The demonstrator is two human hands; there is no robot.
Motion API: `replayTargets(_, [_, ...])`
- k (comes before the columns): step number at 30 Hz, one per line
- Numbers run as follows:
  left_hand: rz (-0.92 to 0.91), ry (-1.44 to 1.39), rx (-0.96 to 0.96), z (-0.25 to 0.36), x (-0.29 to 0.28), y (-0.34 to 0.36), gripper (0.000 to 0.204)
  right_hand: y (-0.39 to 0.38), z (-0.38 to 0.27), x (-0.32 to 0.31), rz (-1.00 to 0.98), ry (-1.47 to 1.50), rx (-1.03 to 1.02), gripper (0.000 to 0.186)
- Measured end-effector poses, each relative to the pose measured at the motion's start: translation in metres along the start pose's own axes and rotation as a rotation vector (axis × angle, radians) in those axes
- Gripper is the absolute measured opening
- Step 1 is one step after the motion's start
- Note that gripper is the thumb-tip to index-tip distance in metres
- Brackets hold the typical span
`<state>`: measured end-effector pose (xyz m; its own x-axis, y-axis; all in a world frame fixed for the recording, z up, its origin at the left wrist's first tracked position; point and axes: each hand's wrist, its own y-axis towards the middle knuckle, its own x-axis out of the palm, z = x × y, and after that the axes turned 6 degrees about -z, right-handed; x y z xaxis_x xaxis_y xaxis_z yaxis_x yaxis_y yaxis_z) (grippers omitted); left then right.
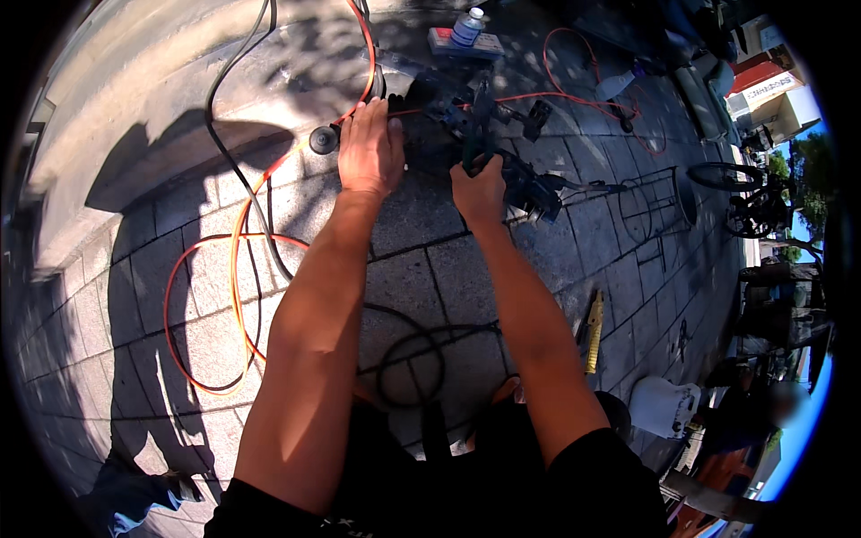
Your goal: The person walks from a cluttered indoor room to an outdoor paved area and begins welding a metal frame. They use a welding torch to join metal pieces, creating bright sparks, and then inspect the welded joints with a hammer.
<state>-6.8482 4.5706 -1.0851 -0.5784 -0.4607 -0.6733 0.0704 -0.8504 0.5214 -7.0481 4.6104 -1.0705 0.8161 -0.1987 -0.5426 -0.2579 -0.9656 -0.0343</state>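
Observation:
My left hand (369, 148) is stretched out flat, fingers straight and close together, beside a round dark knob-like piece (324, 140). Whether its palm presses on something in the shadow below, I cannot tell. My right hand (480, 190) is closed around a dark upright handle (478, 148). That handle stands at a black machine (529, 184) low on the paving, its exact kind lost in shadow. An orange cable (368, 54) passes just above my left hand.
Loops of orange cable (170, 314) and black cable (439, 359) lie on the paving. A bottle (467, 27) stands on a red-and-white box (439, 40) against the step. To the right are a yellow tool (594, 332), a white chair (662, 406), a bicycle (725, 177) and a person (740, 417).

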Motion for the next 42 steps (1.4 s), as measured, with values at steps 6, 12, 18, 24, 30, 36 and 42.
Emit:
replayTargets(6, [-0.02, -0.001, -0.012, 0.007, 0.0, -0.002, 0.047, 0.004, 0.012, -0.008, -0.097, -0.125, 0.067, 0.042])
replayTargets(12, [0.0, 0.018, -0.006, 0.003, -0.002, -0.001, 0.046, 0.022, -0.003, -0.013, -0.397, -0.291, 0.28, 0.045])
replayTargets(18, [0.005, -0.029, -0.014, 0.008, 0.001, 0.001, 0.044, 0.025, 0.003, -0.015, -0.232, -0.451, 0.05, 0.047])
replayTargets(24, [0.055, -0.019, -0.014, 0.003, -0.005, 0.0, 0.045, 0.008, -0.027, -0.005, -0.222, -0.53, -0.133, 0.043])
replayTargets(30, [0.035, -0.079, -0.028, 0.015, -0.007, 0.007, 0.049, 0.039, 0.008, -0.028, -0.277, -0.759, 0.091, 0.039])
replayTargets(36, [-0.024, -0.05, -0.096, 0.005, -0.009, 0.003, 0.051, 0.006, -0.025, -0.029, 0.018, -0.169, -0.078, 0.043])
replayTargets(42, [0.01, -0.038, -0.024, 0.013, -0.003, 0.004, 0.049, 0.033, -0.012, -0.033, -0.497, -0.271, 0.53, 0.036])
